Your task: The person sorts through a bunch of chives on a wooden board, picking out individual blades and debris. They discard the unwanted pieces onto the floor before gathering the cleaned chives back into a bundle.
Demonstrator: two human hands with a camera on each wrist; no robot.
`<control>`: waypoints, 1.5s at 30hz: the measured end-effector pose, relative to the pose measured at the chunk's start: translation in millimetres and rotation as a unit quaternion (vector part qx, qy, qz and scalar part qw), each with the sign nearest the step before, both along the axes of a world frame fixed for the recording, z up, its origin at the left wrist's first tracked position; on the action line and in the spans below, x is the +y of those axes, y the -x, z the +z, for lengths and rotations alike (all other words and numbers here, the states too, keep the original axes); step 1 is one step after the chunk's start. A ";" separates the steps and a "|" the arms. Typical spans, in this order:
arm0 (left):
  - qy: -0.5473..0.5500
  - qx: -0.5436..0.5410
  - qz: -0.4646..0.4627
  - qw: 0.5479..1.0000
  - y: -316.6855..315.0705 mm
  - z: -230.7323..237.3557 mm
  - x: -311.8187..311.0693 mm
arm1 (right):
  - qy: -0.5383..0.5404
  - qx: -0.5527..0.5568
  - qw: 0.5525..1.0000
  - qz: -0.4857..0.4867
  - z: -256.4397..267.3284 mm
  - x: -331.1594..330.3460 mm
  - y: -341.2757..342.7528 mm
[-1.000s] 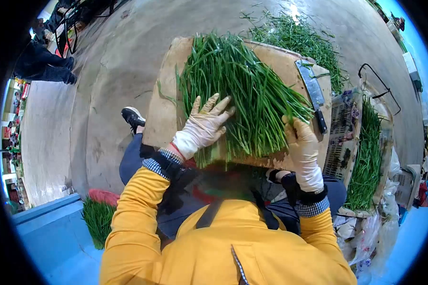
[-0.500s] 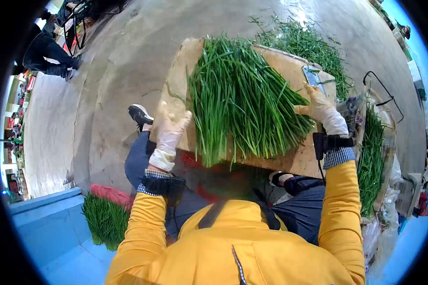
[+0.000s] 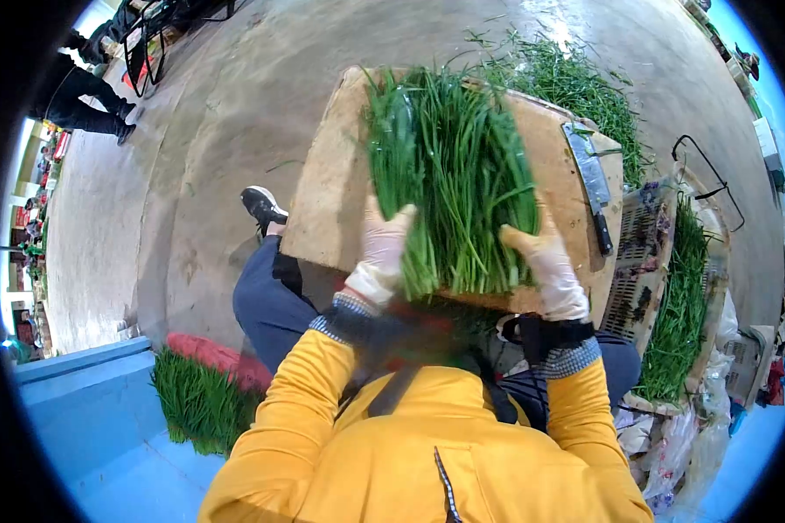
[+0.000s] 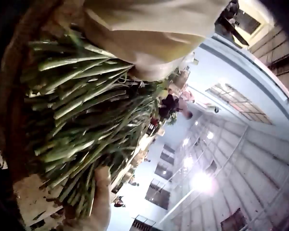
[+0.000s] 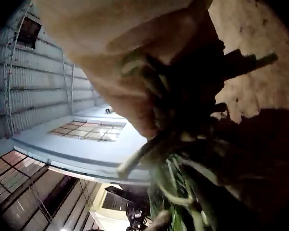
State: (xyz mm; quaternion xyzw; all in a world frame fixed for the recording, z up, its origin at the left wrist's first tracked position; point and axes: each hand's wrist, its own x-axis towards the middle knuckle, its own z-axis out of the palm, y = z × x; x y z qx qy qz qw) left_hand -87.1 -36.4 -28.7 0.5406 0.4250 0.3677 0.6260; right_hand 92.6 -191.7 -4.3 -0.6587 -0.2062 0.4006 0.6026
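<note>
A thick bundle of garlic chives (image 3: 462, 183) lies on the wooden board (image 3: 331, 183), its cut stem ends towards the person. My gloved left hand (image 3: 384, 244) presses the bundle's left side near the stems, thumb spread over the top and fingers partly hidden by leaves. At the right side, my gloved right hand (image 3: 545, 257) presses inward, fingers pointing forward and thumb laid against the stems. In the left wrist view, the stem ends (image 4: 82, 101) fan out below the glove. Stems (image 5: 178, 192) also show under the glove in the right wrist view, mostly in shadow.
A cleaver (image 3: 589, 170) lies on the board's right side. Loose green trimmings (image 3: 576, 83) cover the floor behind it. A crate (image 3: 645, 253) of chives stands at the right. More chives (image 3: 201, 401) sit by a red cloth (image 3: 222, 357) at left. Another person (image 3: 87, 96) is at far left.
My left hand came off the bundle's top to its left side, and my right hand drew back from the cleaver's handle area to the right side. The fanned bundle is now narrower and straighter.
</note>
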 end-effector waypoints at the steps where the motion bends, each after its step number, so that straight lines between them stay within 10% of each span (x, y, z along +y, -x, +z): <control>1: 0.047 0.029 0.012 0.998 12.1 1.2 5.5 | 0.029 -0.022 0.998 -0.054 -13.5 -7.8 -10.5; 7: 0.120 0.020 0.013 0.993 43.4 -17.8 24.9 | 0.045 -0.218 0.971 -0.083 -35.3 -26.4 -26.7; 11: 0.062 0.094 -0.095 0.989 47.7 -30.6 31.3 | 0.190 -0.464 0.865 -0.003 -44.7 -43.2 -33.2; 13: -0.100 0.155 -0.059 0.981 46.0 -31.4 27.5 | 0.375 -0.570 0.729 0.055 -5.0 -38.5 -20.0; 14: -0.261 0.211 -0.021 0.942 45.9 -30.0 26.1 | 0.375 -0.571 0.728 0.056 1.2 -36.4 -18.3; 16: -0.164 0.204 -0.048 0.964 49.7 -14.9 25.9 | 0.129 -0.597 0.789 -0.060 12.3 -29.5 -15.3; 18: -0.211 0.389 -0.071 0.894 38.2 5.6 10.7 | 0.057 -0.490 0.867 -0.067 39.3 -0.1 33.5; 20: -0.162 0.393 -0.132 0.896 22.8 17.2 1.6 | -0.027 -0.604 0.796 0.023 36.8 28.2 66.7; 22: -0.160 0.347 -0.105 0.918 19.1 8.5 1.7 | 0.140 -0.622 0.752 0.167 9.8 42.8 77.9; 24: -0.372 0.238 0.024 0.897 31.8 -35.5 12.8 | 0.179 -0.637 0.747 0.059 -27.1 30.5 47.7; 28: -0.323 0.202 0.066 0.922 45.9 -46.4 14.7 | 0.192 -0.603 0.773 0.034 -35.2 11.3 33.5; 32: -0.275 0.122 0.031 0.953 36.5 -43.2 10.4 | 0.154 -0.591 0.787 0.089 -26.4 12.9 29.6; 35: -0.294 0.118 0.026 0.948 38.2 -36.9 13.5 | 0.002 -0.456 0.890 0.026 -11.2 9.5 26.1; 41: -0.341 0.145 0.034 0.928 46.3 -19.2 30.6 | -0.077 -0.543 0.834 -0.059 15.9 32.8 49.9; 45: -0.433 0.243 -0.035 0.867 49.9 15.7 52.7 | 0.156 -0.617 0.765 0.098 2.6 42.0 71.2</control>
